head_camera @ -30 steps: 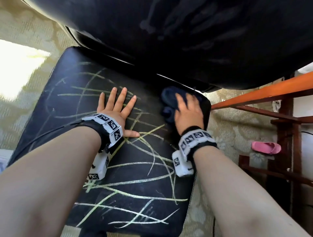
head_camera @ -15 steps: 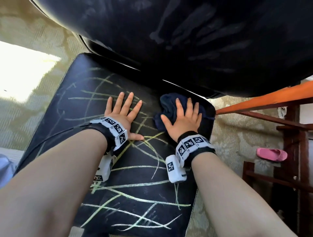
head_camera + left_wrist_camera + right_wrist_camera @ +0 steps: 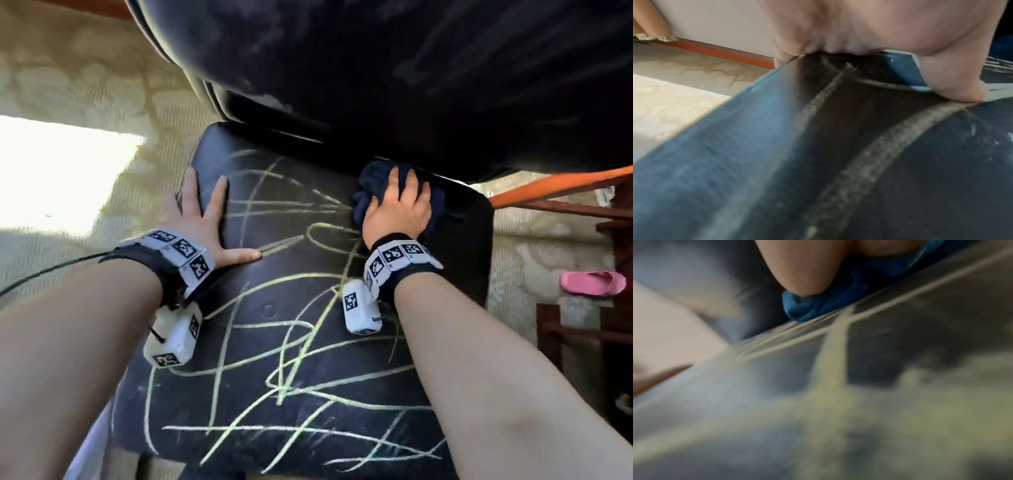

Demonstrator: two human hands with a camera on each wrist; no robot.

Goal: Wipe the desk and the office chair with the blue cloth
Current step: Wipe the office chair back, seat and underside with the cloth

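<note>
Head view. Black office chair seat (image 3: 308,342), smooth vinyl-like skin, flat pad with rounded corners, scrawled all over with yellow-green chalky lines (image 3: 294,380). Backrest (image 3: 411,68) looms above, glossy with pale smears. Right hand (image 3: 397,205) bears down on the blue cloth (image 3: 368,185), fingers bent over the bunched dark wad at the seat's back right, close under the backrest. Left hand (image 3: 205,222) lies flat with fingers spread on the seat's left edge, holding nothing and bracing the chair. Hands well apart. Pale patterned carpet (image 3: 85,85) around; orange-brown wooden frame (image 3: 565,185) and a pink slipper (image 3: 592,282) to the right. The desk is not identifiable here.

Risk, as I judge it: the cloth is balled up, so little of it meets the seat; strokes may smear the marks instead of lifting them. If the chair swivels or rolls, a hard push could shift it should the bracing hand ease off.

Left wrist view. Palm and thumb (image 3: 953,87) pressed on the dark seat; marks look gritty and powdery up close. Baseboard (image 3: 715,50) and carpet beyond.

Right wrist view. Blurred. A thumb or finger (image 3: 803,272) presses a soft, plush fold of cloth (image 3: 809,308) onto the streaked surface.
</note>
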